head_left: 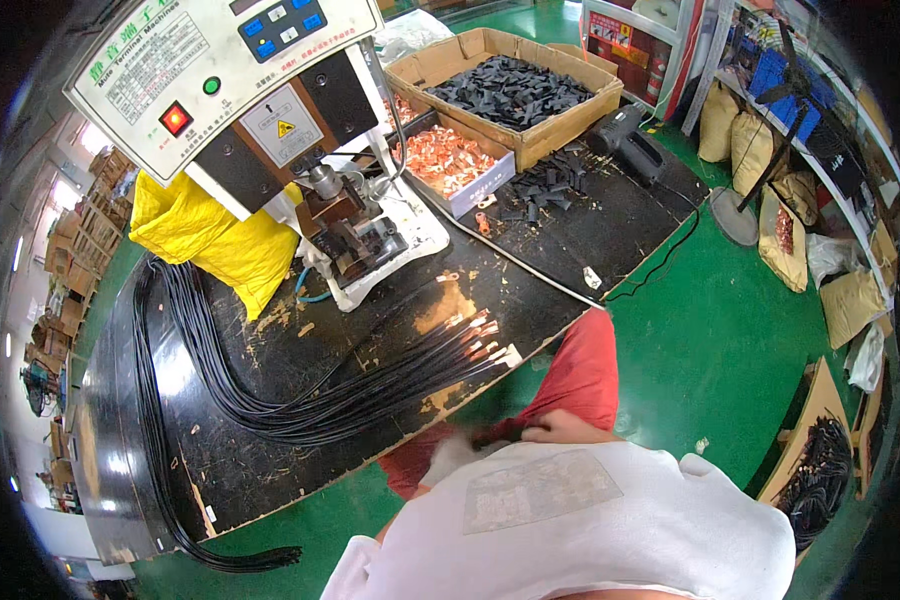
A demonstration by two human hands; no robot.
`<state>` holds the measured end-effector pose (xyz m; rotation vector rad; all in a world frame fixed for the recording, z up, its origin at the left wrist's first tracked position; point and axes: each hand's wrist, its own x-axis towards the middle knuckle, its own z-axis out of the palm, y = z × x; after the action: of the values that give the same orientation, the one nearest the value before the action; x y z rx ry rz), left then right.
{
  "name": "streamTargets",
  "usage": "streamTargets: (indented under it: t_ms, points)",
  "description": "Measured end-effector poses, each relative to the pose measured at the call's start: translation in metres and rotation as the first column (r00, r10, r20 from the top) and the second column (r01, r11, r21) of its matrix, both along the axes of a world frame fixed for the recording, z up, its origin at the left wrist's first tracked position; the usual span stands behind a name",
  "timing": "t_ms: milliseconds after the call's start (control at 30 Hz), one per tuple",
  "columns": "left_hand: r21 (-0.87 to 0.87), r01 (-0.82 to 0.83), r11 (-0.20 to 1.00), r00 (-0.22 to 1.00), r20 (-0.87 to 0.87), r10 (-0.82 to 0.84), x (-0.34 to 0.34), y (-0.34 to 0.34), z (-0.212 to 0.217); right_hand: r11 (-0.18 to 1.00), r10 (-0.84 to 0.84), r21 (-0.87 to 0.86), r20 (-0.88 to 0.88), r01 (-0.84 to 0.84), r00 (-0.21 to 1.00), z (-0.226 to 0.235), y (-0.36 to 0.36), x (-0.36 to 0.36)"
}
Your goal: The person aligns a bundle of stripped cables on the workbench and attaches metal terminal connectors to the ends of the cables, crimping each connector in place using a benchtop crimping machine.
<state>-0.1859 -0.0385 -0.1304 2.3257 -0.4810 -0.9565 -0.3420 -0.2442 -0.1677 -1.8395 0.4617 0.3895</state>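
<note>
White cloth of my shirt [570, 520] is filling the bottom of the view, right under the camera. Just past it, my hands are resting in my lap over my red trousers [580, 375]. My right hand [560, 430] is lying with its fingers curled in, and something dark and thin is sticking out from it toward my left hand [448, 455]. That one is blurred, so I cannot tell if it is open or closed, and I cannot tell what the dark thing is.

Black cables [300, 400] are lying in a big bundle on the dark, worn bench [270, 460] in front of me. Their ends with shiny copper tips [475, 340] are fanning out near the bench edge, close to my knees. Far ends of the bundle are hanging off the left side of the bench.

Behind the cables, a white pressing machine [270, 120] is standing on the bench, with a red button and a green button on its front. Next to it, a yellow bag [220, 240] is sitting on the left. On the right, a small tray of orange metal bits [450, 160] is sitting beside a cardboard box of black pieces [510, 90]. More black pieces and a black heat gun [625, 140] are lying near the box.
</note>
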Motion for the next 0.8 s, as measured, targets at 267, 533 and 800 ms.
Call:
streamTargets:
  t_ms: [267, 533, 800]
  points:
    - [-0.479, -0.722, 0.499, 0.662, -0.269, 0.699, 0.007, 0.081, -0.025, 0.361, -0.663, 0.346, -0.558, 0.866, 0.499, -0.029, -0.066, -0.146]
    - [-0.374, -0.927, 0.017, 0.162, -0.359, 0.919, 0.017, 0.137, 0.001, 0.773, 0.079, 0.318, -0.907, 0.549, 0.413, -0.065, -0.047, -0.252]
    - [-0.236, -0.899, -0.369, -0.26, -0.389, 0.884, 0.033, 0.274, -0.047, 0.843, 0.387, 0.47, -0.868, 0.261, 0.311, -0.057, -0.059, -0.256]
